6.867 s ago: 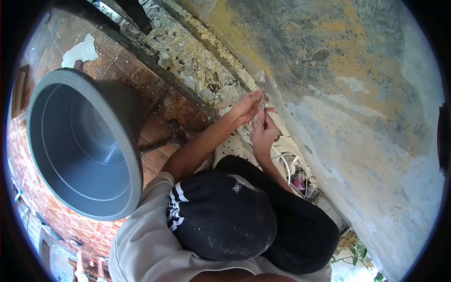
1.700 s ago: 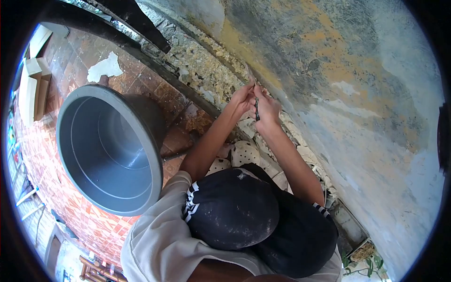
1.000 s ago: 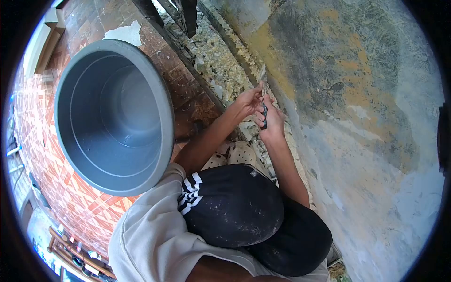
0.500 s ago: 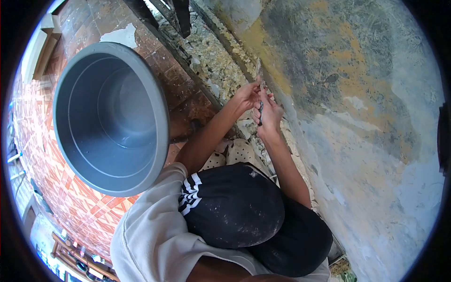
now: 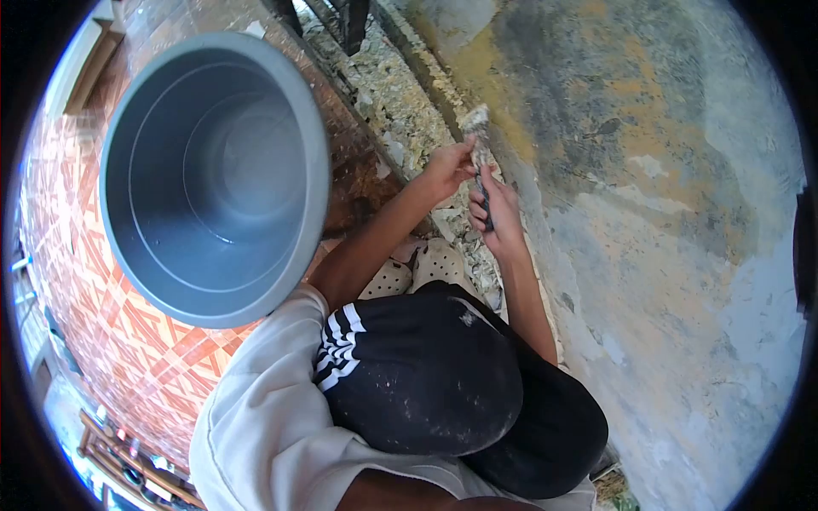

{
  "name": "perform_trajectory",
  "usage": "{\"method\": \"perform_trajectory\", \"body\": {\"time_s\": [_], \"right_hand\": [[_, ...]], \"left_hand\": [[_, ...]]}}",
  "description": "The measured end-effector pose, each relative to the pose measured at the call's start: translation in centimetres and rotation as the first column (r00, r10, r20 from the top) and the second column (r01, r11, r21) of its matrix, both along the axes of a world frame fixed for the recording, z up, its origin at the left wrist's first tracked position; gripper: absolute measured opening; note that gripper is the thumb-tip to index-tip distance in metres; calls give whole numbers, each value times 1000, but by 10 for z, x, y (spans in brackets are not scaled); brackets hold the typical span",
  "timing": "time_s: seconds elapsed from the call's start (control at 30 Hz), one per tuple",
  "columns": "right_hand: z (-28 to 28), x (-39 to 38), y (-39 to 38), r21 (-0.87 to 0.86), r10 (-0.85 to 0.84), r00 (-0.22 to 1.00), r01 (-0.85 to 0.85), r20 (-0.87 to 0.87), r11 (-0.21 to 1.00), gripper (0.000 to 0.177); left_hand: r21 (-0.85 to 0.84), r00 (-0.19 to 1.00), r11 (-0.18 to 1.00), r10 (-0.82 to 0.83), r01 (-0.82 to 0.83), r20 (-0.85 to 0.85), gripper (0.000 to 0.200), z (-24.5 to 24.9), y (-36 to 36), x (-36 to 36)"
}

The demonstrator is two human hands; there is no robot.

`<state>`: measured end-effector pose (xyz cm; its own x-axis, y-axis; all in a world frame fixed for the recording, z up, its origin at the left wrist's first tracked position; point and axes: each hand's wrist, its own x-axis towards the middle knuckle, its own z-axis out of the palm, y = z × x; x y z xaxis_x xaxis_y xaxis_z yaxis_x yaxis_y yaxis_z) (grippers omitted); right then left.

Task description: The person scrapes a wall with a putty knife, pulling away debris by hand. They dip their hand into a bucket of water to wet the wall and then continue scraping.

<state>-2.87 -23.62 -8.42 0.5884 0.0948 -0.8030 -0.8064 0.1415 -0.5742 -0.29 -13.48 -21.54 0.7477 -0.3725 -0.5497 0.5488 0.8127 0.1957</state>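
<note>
My right hand [image 5: 498, 207] is wrapped round the dark handle of a scraper-like tool [image 5: 479, 140], whose broad blade looks coated with pale material and points up toward the wall's base. Close beside it, my left hand [image 5: 452, 167] has its fingers bent at the lower part of the blade; whether they grip it or only touch it is hard to tell. Below both hands runs a strip of crumbly rubble [image 5: 400, 111] along the foot of the wall [image 5: 648, 204].
A large grey tub [image 5: 319, 162] stands left of my left arm on the tiled floor [image 5: 94, 221]. Dark posts [image 5: 352, 25] rise at the top. My knees in black cloth [image 5: 417, 375] and pale dotted shoes [image 5: 439, 260] are below my hands.
The tool's blade has turned so that its broad, coated face shows. My right hand has shifted slightly right and down. The tub appears a little higher and further right in view.
</note>
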Motion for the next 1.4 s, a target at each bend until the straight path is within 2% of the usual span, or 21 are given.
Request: {"method": "perform_trajectory", "body": {"time_s": [0.03, 0.1, 0.13, 0.23, 0.27, 0.3, 0.37, 0.47, 0.57, 0.6, 0.67, 0.77, 0.8, 0.9, 0.97, 1.0, 1.07, 1.1, 1.17, 1.3, 1.4], "right_hand": [[6, -5, -2, -27, 25, 1000, -25, 8, 999, 26], [6, -20, -12, -194, 199, 973, -174, 115, 965, 24], [3, -26, -19, -281, 288, 945, -236, 158, 930, 23], [-19, -31, -45, -639, 589, 786, -358, 187, 681, 22], [-19, -28, -47, -803, 684, 724, -351, 94, 482, 28], [-21, -25, -46, -857, 720, 677, -272, 153, 438, 29], [-24, -18, -40, -926, 785, 563, -88, 257, 366, 32], [-26, -10, -27, -942, 797, 558, -77, 231, 326, 36], [-49, 4, -3, -936, 766, 589, -43, 260, 350, 37], [-51, 13, 8, -915, 744, 575, 18, 339, 403, 36], [-55, 23, 18, -914, 734, 571, 77, 367, 397, 36], [-67, 9, 17, -884, 670, 605, 133, 430, 448, 37], [-64, 3, 19, -870, 643, 620, 141, 450, 473, 37], [-52, 12, 24, -893, 593, 745, 6, 304, 451, 37], [-79, 21, 26, -886, 649, 633, 135, 422, 444, 37], [-80, 24, 29, -875, 675, 568, 203, 470, 439, 37], [-72, 8, 23, -875, 615, 661, 136, 430, 466, 37], [-66, 6, 26, -868, 585, 698, 106, 413, 485, 37], [-74, 7, 26, -861, 594, 663, 157, 455, 484, 37], [-95, 42, 31, -872, 655, 601, 160, 458, 463, 36], [-65, 12, 52, -848, 545, 703, 158, 457, 506, 36]], "left_hand": [[75, 999, 997, -11, 13, -32, 31, 12, 0, -3], [215, 993, 975, -38, 61, -110, 30, 26, -5, -14], [234, 991, 965, -95, 116, -98, 37, 30, -5, -20], [404, 974, 887, -193, 225, -118, 45, 54, -2, -43], [515, 964, 815, -213, 265, -159, 50, 62, -2, -52], [601, 945, 754, -326, 264, -6, 50, 65, 4, -59], [761, 789, 619, -559, 193, 254, 49, 64, 24, -75], [753, 660, 629, -651, 193, 375, 46, 125, 65, -87], [752, 624, 659, -586, -4, 517, 41, 163, 85, -92], [782, 586, 623, -645, 30, 491, 40, 174, 90, -89], [843, 496, 532, -755, 81, 429, 40, 195, 100, -76], [971, 348, 177, -931, 163, 111, 44, 221, 114, -69], [978, 352, 150, -931, 145, 90, 44, 222, 115, -71], [997, 364, 56, -931, 45, 36, 43, 228, 118, -76], [998, 359, 8, -933, -64, 30, 42, 239, 113, -78], [997, 310, 18, -950, -74, 40, 42, 242, 111, -74], [995, 211, 42, -976, -94, 61, 41, 244, 110, -64], [999, 113, -30, -993, -35, -26, 41, 239, 107, -56], [980, -95, -184, -980, 71, -177, 40, 219, 92, -48], [972, -140, -229, -962, -56, -235, 38, 209, 86, -55], [971, -143, -229, -961, -67, -236, 36, 210, 100, -57]]}}
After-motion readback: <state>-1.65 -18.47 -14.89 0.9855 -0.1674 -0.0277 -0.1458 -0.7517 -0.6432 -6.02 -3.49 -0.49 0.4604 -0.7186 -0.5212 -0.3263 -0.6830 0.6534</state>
